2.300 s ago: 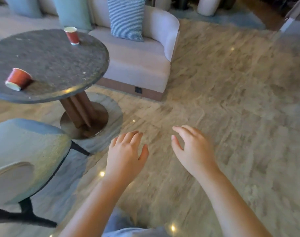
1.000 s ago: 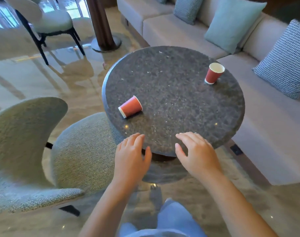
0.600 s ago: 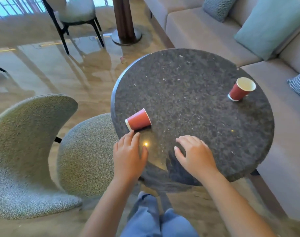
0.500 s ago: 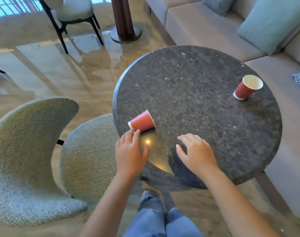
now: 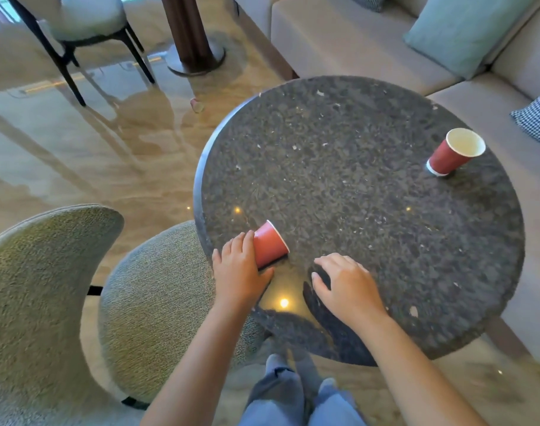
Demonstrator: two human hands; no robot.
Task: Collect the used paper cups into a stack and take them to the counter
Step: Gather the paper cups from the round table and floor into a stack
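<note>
A red paper cup (image 5: 270,245) lies on its side near the front left edge of the round dark stone table (image 5: 354,179). My left hand (image 5: 238,272) is closed around its mouth end, fingers over the top and thumb on the near side; the mouth is hidden. A second red paper cup (image 5: 450,158) stands upright at the table's far right, white inside showing. My right hand (image 5: 345,287) hovers just over the table's front part, fingers spread, holding nothing.
A grey upholstered chair (image 5: 47,302) is tucked against the table's left side. A beige sofa (image 5: 339,35) with a teal cushion (image 5: 465,29) runs behind and right. Another chair (image 5: 87,20) and a column base (image 5: 194,53) stand on the glossy floor.
I turned and walked up to the table. My left hand reached forward and closed on the tipped cup, which has swung a little. The right hand moved over the tabletop.
</note>
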